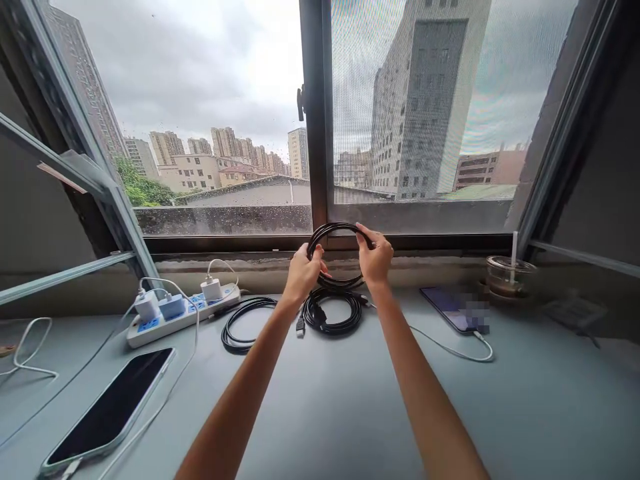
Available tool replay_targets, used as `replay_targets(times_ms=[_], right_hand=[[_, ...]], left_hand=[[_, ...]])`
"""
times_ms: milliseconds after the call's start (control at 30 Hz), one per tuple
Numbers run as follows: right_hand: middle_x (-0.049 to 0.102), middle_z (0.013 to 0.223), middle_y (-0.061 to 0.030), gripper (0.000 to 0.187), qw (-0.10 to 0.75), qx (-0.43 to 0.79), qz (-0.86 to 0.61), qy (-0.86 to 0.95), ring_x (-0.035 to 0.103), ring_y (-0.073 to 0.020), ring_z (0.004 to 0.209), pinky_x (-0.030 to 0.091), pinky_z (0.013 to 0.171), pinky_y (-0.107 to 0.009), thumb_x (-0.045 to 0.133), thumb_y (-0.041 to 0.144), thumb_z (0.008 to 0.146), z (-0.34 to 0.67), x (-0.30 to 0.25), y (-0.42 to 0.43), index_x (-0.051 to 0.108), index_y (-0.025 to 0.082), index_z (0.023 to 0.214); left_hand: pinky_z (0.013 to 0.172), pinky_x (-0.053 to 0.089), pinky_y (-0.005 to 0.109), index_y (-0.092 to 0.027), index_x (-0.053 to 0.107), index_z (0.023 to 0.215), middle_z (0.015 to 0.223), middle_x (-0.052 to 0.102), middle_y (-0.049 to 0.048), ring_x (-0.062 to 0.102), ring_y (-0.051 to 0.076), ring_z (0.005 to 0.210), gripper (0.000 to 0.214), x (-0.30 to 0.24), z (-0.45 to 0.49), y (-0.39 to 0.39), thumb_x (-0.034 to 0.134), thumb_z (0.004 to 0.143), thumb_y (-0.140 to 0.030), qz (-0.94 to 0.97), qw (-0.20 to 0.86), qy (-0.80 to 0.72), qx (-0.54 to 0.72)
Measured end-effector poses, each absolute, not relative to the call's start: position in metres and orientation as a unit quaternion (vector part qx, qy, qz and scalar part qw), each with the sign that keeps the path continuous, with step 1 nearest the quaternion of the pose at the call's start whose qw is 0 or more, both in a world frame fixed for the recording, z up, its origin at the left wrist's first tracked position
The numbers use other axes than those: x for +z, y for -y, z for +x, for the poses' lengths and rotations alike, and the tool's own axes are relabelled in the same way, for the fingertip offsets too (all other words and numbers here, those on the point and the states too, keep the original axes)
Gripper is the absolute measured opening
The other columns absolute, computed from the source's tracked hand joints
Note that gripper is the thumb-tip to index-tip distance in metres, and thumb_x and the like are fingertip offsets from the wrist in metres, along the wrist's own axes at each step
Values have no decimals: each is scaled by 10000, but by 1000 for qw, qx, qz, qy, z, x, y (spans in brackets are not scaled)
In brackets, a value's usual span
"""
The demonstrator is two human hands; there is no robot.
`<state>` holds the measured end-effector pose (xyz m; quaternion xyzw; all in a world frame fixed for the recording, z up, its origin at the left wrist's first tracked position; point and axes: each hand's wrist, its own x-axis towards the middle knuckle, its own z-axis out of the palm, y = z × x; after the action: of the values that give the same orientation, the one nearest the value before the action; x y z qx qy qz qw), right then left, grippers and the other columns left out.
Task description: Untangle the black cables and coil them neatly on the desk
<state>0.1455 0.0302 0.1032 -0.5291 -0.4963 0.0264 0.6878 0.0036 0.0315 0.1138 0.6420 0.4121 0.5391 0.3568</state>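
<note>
Both my hands hold up a coiled black cable (333, 227) above the table, near the window sill. My left hand (303, 270) is closed on the left side of the loop, and my right hand (376, 257) pinches its upper right side. Below it on the table lies a second black cable coil (353, 323), with a connector plug (300, 327) showing at its left. Another black cable coil (233, 337) rests further left, partly behind my left forearm. My fingers hide parts of the held loop.
At the left, a white power strip (133, 340) carries several chargers and white cords. A phone (113, 410) lies in front of it. On the right are another phone (447, 307) on a white cable (470, 358) and a plastic cup (507, 277) with a straw. The window (317, 133) stands behind.
</note>
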Motion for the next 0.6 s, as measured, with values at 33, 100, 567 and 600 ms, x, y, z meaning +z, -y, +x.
replay_targets(times_ms=[33,100,567,600], right_hand=[[673,1125,-108,319,672,46,-536,509,620,-204,1027,448,950,-349,538,217,842,148,98,-34,681,153,1119],[694,1075,-107,324,641,84,-541,538,644,-225,976,481,907,-368,614,210,773,153,89,-38,698,159,1082],[651,680,-15,510,575,200,-475,636,409,-55,345,347,317,-192,529,540,815,144,109,-18,658,172,1145],[660,689,-21,494,573,193,-482,634,415,-58,340,343,316,-195,526,537,818,144,108,-19,669,167,1113]], left_hand=[[429,389,194,-165,532,773,423,512,-46,520,112,381,212,108,2,-37,567,824,-368,644,350,-425,532],[394,342,194,-158,545,702,363,438,-63,442,97,328,240,98,-2,-47,571,819,-367,637,345,-441,530],[363,319,206,-164,545,622,351,383,-56,400,89,298,474,118,-28,-45,565,753,-619,703,362,-409,456],[358,316,210,-173,512,600,356,397,-46,428,101,301,515,117,-28,-45,509,766,-660,704,362,-415,448]])
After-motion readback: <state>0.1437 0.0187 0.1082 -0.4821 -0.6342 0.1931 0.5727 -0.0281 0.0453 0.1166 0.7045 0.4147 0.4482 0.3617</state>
